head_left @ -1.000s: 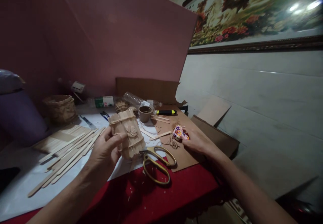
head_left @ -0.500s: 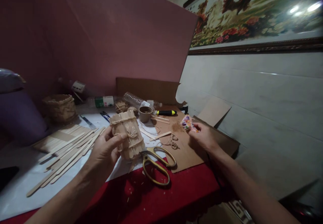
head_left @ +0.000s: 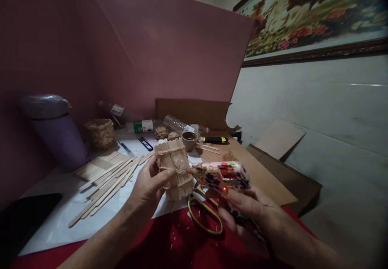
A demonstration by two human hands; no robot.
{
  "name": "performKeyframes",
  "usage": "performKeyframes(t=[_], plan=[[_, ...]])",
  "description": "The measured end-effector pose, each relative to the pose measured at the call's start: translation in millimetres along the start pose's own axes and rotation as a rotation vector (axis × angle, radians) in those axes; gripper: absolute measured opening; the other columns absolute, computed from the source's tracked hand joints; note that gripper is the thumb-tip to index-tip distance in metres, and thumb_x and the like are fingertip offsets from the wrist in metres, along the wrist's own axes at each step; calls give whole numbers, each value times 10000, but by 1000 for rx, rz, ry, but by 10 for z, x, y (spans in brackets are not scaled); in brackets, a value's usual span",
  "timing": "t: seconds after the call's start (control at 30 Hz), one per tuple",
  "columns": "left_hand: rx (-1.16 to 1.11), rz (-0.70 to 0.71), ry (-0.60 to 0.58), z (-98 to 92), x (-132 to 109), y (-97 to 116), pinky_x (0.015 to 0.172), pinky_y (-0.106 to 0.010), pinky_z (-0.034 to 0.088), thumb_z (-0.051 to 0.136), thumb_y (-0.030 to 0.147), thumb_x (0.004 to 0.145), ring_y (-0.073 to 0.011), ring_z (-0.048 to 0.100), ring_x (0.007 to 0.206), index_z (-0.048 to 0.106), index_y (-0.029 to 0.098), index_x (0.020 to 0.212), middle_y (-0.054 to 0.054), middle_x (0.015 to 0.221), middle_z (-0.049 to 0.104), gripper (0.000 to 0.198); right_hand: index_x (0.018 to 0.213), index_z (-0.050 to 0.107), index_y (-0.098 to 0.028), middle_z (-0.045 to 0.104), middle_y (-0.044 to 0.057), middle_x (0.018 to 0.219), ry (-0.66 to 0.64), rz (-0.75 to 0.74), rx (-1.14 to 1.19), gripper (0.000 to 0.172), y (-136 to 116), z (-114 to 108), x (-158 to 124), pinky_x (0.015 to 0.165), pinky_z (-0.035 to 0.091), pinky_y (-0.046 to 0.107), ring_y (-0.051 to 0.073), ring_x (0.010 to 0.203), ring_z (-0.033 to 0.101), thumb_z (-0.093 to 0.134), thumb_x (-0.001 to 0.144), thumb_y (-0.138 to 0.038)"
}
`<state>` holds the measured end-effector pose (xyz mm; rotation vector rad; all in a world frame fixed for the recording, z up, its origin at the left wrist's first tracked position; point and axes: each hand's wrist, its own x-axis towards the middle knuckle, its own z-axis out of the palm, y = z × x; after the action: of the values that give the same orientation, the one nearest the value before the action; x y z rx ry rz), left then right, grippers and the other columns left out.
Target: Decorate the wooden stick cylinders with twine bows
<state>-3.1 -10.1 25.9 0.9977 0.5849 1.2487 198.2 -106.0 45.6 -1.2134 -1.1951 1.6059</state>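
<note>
My left hand (head_left: 151, 184) is closed around a small holder made of craft sticks (head_left: 172, 159), banded with twine and bearing a flower-like ornament (head_left: 181, 166) on its side. My right hand (head_left: 245, 208) grips a floral-patterned glue gun (head_left: 222, 176) with a small red light glowing on it. Its orange-tipped nozzle points left and is at the ornament; whether it touches I cannot tell. Below them lie scissors with gold handles (head_left: 206, 217), partly hidden by the glue gun and right hand.
Loose craft sticks (head_left: 106, 194) lie on white paper to the left, near a woven-looking basket (head_left: 101, 133) and a purple lidded bin (head_left: 60, 135). Behind my hands are a small brown cup (head_left: 190, 140), a yellow-black cutter (head_left: 215, 140) and plastic bottles (head_left: 176, 123). Cardboard (head_left: 273, 188) covers the right side.
My right hand has brought the glue gun from the right side of the table to the holder's ornament. The left hand still grips the holder; the view has shifted left.
</note>
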Motion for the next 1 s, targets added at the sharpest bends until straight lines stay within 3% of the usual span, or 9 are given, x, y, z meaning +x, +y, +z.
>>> performKeyframes(t=[0.13,0.4,1.0], plan=[[-16,16,-23,3,-8,-24,770,-355,563,817,268,610,-273,682,921,600,146,1182,-138,1050,703,624,655,601,-143,483,-37,527,30,19,-1,565,-9,69,55,358,257,147,25,379,355,586,786,-692],[-27,12,-2,17,-17,-46,734,-330,551,816,246,584,-258,680,876,617,145,1129,-122,987,711,588,646,578,-141,463,-36,518,7,-44,-29,543,16,102,75,364,234,165,28,382,341,554,840,-648],[19,-5,13,45,-41,-10,758,-328,542,800,249,623,-219,669,836,614,145,1097,-113,993,700,520,662,550,-161,442,-48,512,53,17,-79,548,-42,142,39,381,212,182,36,390,335,537,832,-681]])
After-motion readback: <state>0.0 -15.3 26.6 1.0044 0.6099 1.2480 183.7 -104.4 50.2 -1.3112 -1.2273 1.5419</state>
